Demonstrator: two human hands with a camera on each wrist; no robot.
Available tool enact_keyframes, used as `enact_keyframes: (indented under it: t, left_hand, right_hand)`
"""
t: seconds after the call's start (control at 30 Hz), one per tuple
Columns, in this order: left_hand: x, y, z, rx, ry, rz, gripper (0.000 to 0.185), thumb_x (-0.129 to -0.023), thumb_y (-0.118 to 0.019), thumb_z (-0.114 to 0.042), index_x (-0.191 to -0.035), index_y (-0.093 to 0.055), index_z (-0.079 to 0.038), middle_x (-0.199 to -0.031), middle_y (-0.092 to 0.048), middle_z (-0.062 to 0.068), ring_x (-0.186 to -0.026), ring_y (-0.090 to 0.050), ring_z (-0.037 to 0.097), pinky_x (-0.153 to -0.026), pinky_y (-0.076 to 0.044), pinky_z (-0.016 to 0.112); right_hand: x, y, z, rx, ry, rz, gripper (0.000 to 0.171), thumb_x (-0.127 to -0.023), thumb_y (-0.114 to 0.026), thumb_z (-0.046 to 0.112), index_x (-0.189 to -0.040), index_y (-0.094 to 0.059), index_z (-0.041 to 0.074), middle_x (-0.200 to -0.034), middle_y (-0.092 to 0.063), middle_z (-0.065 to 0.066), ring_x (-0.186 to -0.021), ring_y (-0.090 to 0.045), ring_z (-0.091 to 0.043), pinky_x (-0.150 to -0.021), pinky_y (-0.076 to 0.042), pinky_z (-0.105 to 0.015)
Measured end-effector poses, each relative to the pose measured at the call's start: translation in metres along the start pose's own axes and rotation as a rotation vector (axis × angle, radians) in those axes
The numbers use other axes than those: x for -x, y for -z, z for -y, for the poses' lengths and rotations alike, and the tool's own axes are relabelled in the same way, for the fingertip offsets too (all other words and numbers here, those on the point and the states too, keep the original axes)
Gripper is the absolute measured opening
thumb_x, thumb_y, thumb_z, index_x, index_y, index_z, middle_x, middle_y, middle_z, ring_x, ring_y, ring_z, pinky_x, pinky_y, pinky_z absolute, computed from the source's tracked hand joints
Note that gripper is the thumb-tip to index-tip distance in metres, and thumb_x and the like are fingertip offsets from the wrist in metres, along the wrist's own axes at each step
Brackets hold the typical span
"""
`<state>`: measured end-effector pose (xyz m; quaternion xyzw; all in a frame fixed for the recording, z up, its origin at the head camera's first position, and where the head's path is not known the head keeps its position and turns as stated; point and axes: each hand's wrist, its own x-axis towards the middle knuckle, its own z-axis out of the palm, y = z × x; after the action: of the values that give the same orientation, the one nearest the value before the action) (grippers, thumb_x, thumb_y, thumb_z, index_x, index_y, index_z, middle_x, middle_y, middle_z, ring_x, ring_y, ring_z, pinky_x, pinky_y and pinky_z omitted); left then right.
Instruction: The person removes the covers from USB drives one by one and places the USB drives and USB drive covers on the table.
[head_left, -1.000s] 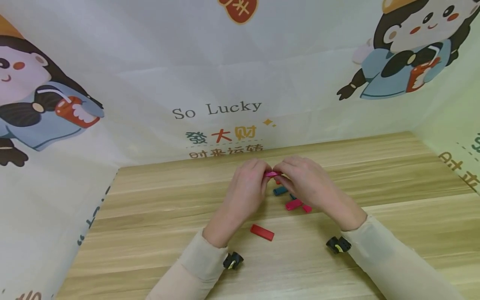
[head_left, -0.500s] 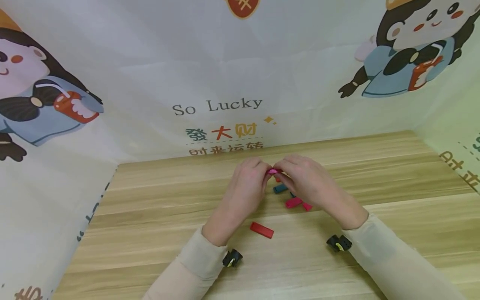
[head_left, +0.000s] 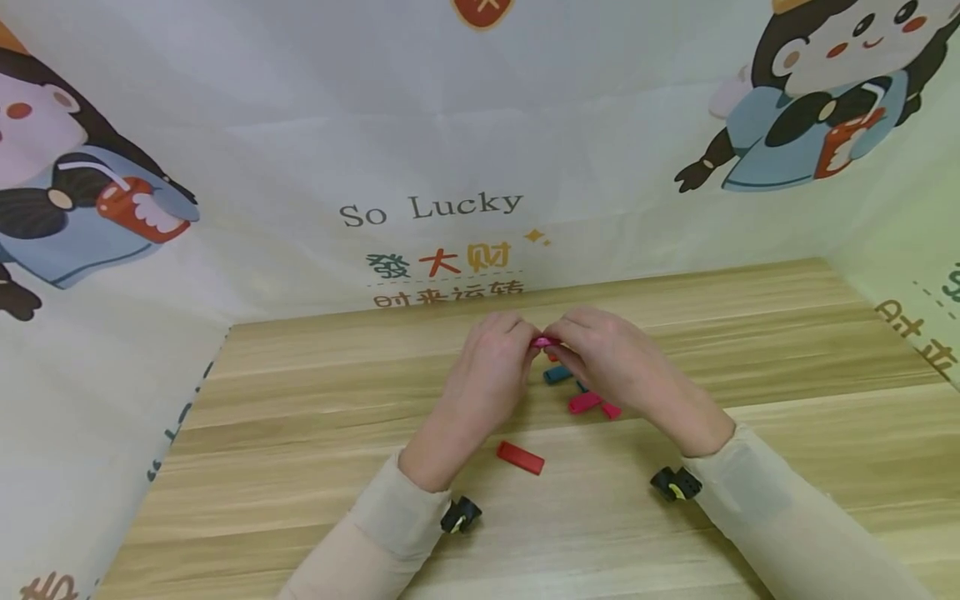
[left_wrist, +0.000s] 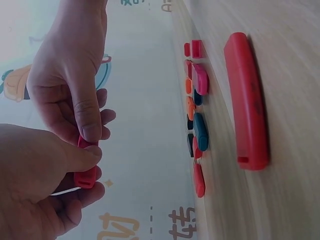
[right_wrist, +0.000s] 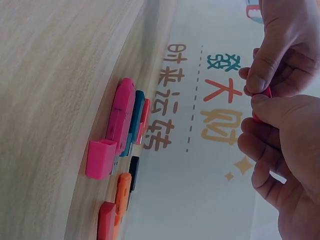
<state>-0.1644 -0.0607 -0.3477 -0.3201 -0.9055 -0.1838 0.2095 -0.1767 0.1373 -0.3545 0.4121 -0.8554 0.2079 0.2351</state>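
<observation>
Both hands meet above the wooden table [head_left: 300, 433] and pinch one small pink piece [head_left: 543, 342] between them. My left hand [head_left: 525, 348] grips its left end with thumb and fingertips. My right hand [head_left: 561, 347] grips the other end. In the left wrist view the pink piece [left_wrist: 86, 176] shows between the two thumbs, held off the table. The right wrist view shows only a sliver of the pink piece [right_wrist: 266, 92] between the fingers. Whether it is one part or two pushed together is hidden.
A red stick [head_left: 520, 457] lies alone on the table, in front of the hands. Several small pink, teal and orange pieces [head_left: 585, 402] lie under and behind the right hand, among them a pink stick [right_wrist: 120, 117] and a pink cap [right_wrist: 100, 159]. Printed cloth walls [head_left: 420, 167] enclose the table.
Both hands keep the same pinch on the pink piece in the same spot. Only the head view has drifted slightly.
</observation>
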Motion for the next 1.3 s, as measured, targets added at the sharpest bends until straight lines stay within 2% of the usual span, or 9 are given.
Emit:
enact_keyframes:
  t: [0.3, 0.97, 1.3]
  left_hand:
    - [0.000, 0.000, 0.001, 0.027, -0.044, -0.022, 0.004, -0.098, -0.076, -0.003, -0.101, -0.076, 0.000, -0.096, -0.072, 0.008, -0.091, -0.065, 0.025, -0.085, -0.055, 0.037]
    - [-0.002, 0.005, 0.003, 0.069, -0.113, -0.035, 0.008, -0.100, -0.073, -0.004, -0.102, -0.079, 0.000, -0.094, -0.073, 0.005, -0.092, -0.067, 0.024, -0.089, -0.055, 0.037]
    - [-0.001, 0.007, 0.001, 0.075, -0.105, -0.058, 0.007, -0.098, -0.075, -0.004, -0.102, -0.079, 0.001, -0.090, -0.071, 0.006, -0.085, -0.063, 0.024, -0.078, -0.052, 0.036]
  right_hand:
    - [0.001, 0.004, 0.000, -0.032, 0.002, 0.034, 0.017, -0.092, -0.082, 0.001, -0.107, -0.076, -0.001, -0.099, -0.074, -0.009, -0.090, -0.071, -0.024, -0.080, -0.061, -0.036]
    - [0.003, 0.014, -0.004, -0.130, 0.068, 0.006, 0.015, -0.092, -0.081, -0.002, -0.107, -0.079, 0.000, -0.098, -0.075, -0.007, -0.092, -0.072, -0.023, -0.083, -0.061, -0.037]
    - [0.001, 0.011, -0.002, -0.094, 0.076, -0.012, 0.017, -0.090, -0.083, -0.003, -0.106, -0.078, -0.002, -0.096, -0.075, -0.008, -0.090, -0.073, -0.024, -0.080, -0.062, -0.036]
